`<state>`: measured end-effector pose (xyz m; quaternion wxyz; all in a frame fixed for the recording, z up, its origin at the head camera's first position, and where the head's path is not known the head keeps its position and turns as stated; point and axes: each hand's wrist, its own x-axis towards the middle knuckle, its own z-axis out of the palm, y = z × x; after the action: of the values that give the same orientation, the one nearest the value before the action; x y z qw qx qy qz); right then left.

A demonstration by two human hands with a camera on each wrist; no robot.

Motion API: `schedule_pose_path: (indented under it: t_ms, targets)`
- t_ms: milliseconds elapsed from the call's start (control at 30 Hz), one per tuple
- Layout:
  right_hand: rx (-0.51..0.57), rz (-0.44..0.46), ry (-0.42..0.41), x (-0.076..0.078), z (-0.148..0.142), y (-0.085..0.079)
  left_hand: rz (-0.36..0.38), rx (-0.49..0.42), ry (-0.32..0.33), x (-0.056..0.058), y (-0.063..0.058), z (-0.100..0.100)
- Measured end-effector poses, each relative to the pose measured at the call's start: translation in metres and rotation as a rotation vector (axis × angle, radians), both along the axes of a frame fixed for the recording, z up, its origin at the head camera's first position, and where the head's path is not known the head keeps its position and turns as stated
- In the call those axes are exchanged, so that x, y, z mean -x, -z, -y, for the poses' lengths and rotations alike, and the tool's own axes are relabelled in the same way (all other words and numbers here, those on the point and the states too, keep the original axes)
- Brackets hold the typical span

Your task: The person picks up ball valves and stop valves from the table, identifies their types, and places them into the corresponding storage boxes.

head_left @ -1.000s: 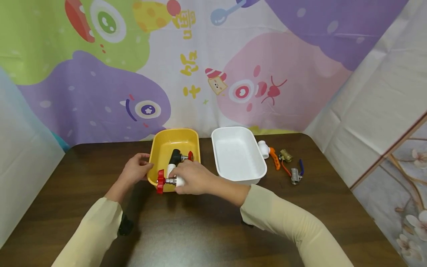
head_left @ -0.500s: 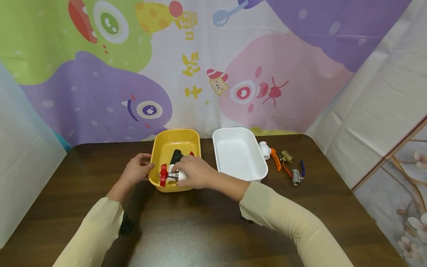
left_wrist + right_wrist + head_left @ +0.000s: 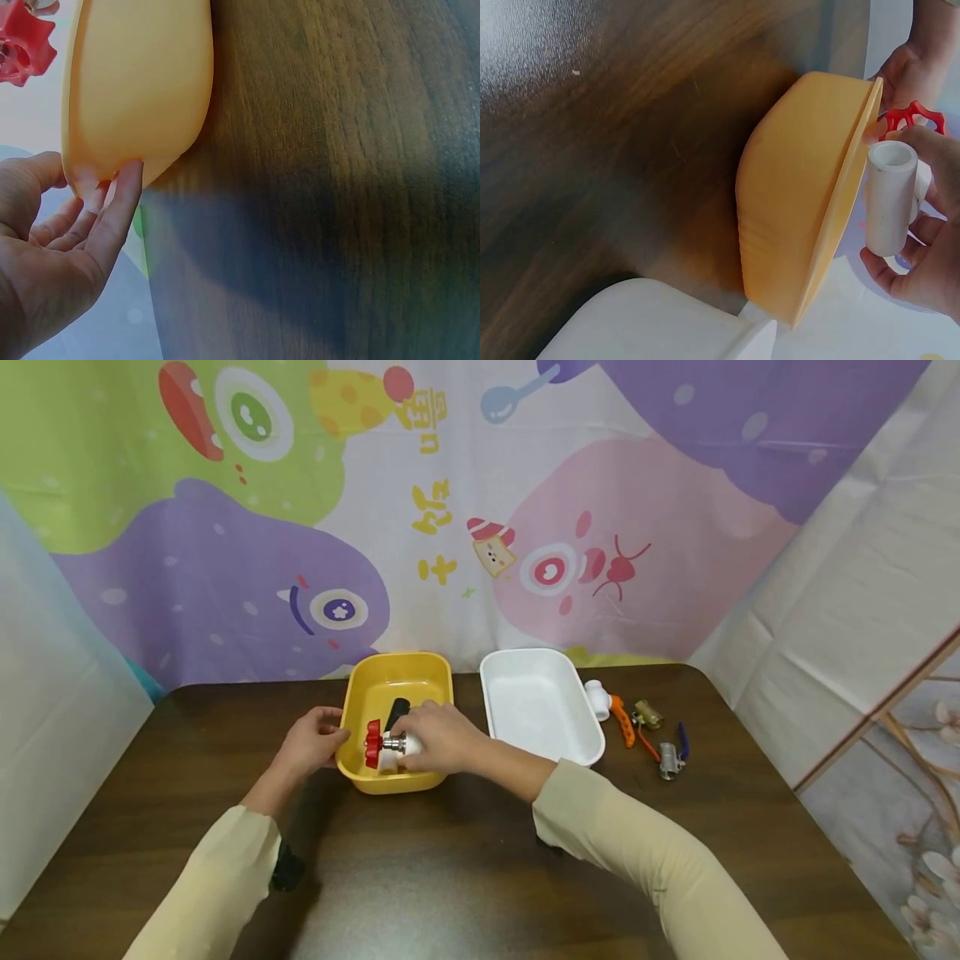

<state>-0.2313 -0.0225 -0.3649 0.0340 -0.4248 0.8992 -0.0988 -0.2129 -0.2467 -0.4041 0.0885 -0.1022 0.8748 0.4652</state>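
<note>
My right hand grips a white stop valve with a metal stem and a red handwheel. In the head view the valve is over the near part of a yellow tray; the right wrist view shows its open pipe end and part of the handwheel beside the tray's rim. Beyond it in the tray lies a black valve, largely covered by the right hand. My left hand pinches the tray's left edge, thumb at the rim and fingers against the outer wall.
A white tray stands right of the yellow one. Beside it lie a white valve with an orange lever, a brass valve with a red lever and a steel ball valve with a blue lever. A printed cloth hangs behind the table.
My right hand has moved the white valve slightly farther into the yellow tray, covering more of the black valve. The left hand keeps its hold on the rim.
</note>
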Motion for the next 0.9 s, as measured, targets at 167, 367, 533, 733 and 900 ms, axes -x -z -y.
schedule_pose_path:
  t_ms: [167,367,533,733,900]
  targets:
    - [-0.011,-0.016,0.022,0.008,0.001,0.002,-0.005,-0.007,0.0,0.0,0.0,0.0]
    - [-0.026,-0.024,0.041,0.015,0.002,0.003,-0.005,-0.012,0.0,0.0,0.0,0.001]
    - [-0.03,-0.014,0.049,0.019,0.005,0.004,0.002,-0.011,-0.01,0.0,0.001,0.001]
    - [-0.028,-0.021,0.057,0.024,0.005,0.006,-0.02,-0.016,-0.006,-0.001,0.002,0.001]
    - [-0.027,-0.038,0.066,0.03,0.006,0.007,-0.027,-0.022,-0.008,-0.001,0.001,0.001]
